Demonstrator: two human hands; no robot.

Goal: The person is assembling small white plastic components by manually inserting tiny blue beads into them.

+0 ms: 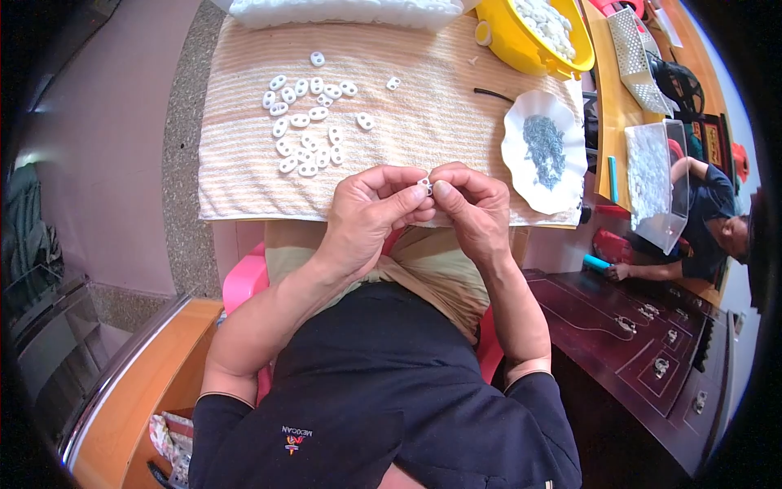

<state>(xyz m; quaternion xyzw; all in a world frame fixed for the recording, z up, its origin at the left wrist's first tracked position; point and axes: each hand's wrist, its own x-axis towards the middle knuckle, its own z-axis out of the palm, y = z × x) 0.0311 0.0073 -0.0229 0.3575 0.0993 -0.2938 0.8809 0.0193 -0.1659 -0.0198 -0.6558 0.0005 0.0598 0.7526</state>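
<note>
Taking the white scalloped dish (513,151) as the landmark, both hands meet to its left, level with its nearer part, over the edge of the striped towel (440,122). The left hand (371,208) and right hand (476,210) are each closed to a narrow pinch — thumb against fingers — on one small white piece (426,187) with holes, partly covered by fingertips. Work on this piece looks under way, not finished. Farther left of the dish lies a loose cluster of white two-holed pieces (300,121); whether these are done or waiting I cannot tell. One separate piece (393,83) sits between cluster and dish. Plenty seems left: the dish holds a heap of small grey bits (544,151), and the yellow basin (505,41) beyond it contains many white pieces (547,24).
</note>
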